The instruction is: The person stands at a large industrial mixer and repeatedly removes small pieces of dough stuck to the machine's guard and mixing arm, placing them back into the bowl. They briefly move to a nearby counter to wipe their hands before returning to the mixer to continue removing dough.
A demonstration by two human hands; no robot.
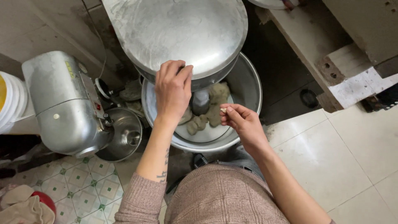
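My left hand (173, 89) rests on the rim of a large round metal lid (178, 33) that leans over a wide steel mixing bowl (248, 87). Lumps of beige dough (211, 110) lie in the bowl around a grey central shaft (200, 101). My right hand (242, 124) hovers over the bowl's near side, with a small bit of dough (224, 110) pinched between thumb and fingertips.
A smaller silver machine (66, 103) with its own steel bowl (122, 135) stands at the left. White buckets (10, 101) stack at the far left. A worn wooden bench (331, 62) is at the upper right. Patterned and white floor tiles lie below.
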